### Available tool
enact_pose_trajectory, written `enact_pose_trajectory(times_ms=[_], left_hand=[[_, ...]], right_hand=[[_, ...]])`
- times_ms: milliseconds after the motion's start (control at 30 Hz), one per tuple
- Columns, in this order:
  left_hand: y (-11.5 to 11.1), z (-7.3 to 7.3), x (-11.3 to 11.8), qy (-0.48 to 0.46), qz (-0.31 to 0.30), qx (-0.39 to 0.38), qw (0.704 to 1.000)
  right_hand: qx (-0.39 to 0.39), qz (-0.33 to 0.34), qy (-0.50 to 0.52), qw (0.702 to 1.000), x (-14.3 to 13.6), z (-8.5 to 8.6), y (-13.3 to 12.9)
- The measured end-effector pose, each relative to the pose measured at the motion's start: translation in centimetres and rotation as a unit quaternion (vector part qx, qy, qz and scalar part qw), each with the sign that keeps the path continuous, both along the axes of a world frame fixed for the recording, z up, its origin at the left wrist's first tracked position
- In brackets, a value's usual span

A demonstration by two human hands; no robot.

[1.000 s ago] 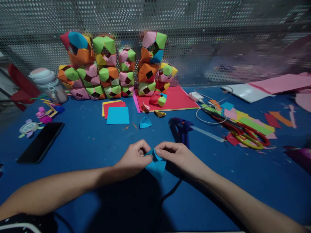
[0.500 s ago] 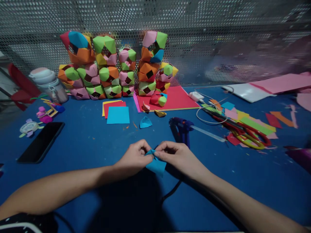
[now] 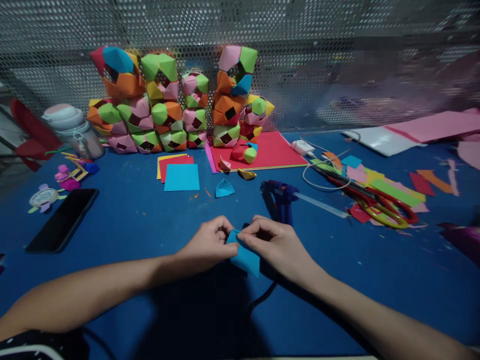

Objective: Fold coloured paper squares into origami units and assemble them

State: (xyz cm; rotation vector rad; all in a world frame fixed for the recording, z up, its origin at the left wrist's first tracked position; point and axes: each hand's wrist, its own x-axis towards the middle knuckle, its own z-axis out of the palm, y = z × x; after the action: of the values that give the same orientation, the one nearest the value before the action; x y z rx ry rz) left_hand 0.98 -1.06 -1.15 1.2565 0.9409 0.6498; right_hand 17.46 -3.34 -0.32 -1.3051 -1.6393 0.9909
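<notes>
While left hand point(image 3: 210, 240) and right hand point(image 3: 279, 245) pinch, folded blue paper point(image 3: 246, 259) shows below frame centre.
Fingertips point(image 3: 245, 239) clamp its upper edge, seemingly the best hold; it should crease easily.

The held paper point(image 3: 245, 258) is before and left of the glue gun point(image 3: 283, 193), phone point(image 3: 63, 221) far left, scissors point(image 3: 366, 196) right.

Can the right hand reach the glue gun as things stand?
Probably yes: the glue gun is just beyond the right hand, nothing visible between, though that hand holds folded blue paper.
</notes>
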Motion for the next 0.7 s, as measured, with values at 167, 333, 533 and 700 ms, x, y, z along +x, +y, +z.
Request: enact_pose_trajectory(times_ms=[167, 333, 533, 700], left_hand=[[0.07, 0.11, 0.04, 0.003, -0.006, -0.012, 1.000], [0.15, 0.21, 0.04, 0.039, 0.015, 0.003, 0.999], [0.39, -0.05, -0.03, 0.021, 0.067, 0.023, 0.997], [0.30, 0.41, 0.07, 0.015, 0.063, -0.009, 0.998]], right_hand=[[0.029, 0.003, -0.014, 0.999, 0.06, -0.28, 0.01], [0.017, 0.016, -0.013, 1.000, -0.04, -0.23, 0.07], [0.035, 0.017, -0.029, 0.999, 0.11, 0.22, 0.14], [0.081, 0.007, -0.032, 0.996, 0.31, -0.03, 0.24]])
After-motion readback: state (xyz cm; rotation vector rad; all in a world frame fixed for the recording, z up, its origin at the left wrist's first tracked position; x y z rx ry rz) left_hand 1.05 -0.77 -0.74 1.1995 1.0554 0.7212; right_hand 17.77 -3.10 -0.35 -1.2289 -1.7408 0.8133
